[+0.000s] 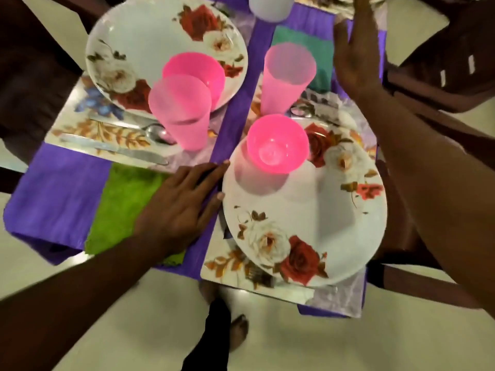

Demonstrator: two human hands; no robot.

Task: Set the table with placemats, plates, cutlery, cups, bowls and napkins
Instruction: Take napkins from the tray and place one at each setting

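Small desk under a purple cloth, seen from above; its near edge overhangs pale floor, where a bare foot shows below.

Left hand lies flat, fingers straight and together, palm down across the green napkin and the cloth. Fingertips reach the rim of the near plate; whether they touch it I cannot tell. It holds nothing.

Right hand is raised over the far right edge of the desk, fingers straight, palm open, gripping nothing. Its forearm crosses the right side of the near setting.

Open room: a purple strip runs between the two placemats; bare cloth lies left of the green napkin. Dark chairs stand close at right and far left.

Near placemat: floral plate reaching over the mat's left edge, with a pink bowl on the plate's far rim, nothing visible in it. Pink cup upright just beyond, beside a teal napkin.

Far placemat: floral plate carrying a second pink bowl, partly hidden by a second pink cup standing at the plate's edge. Spoon and knife lie alongside on the mat.

A white cup is cut off by the top edge.
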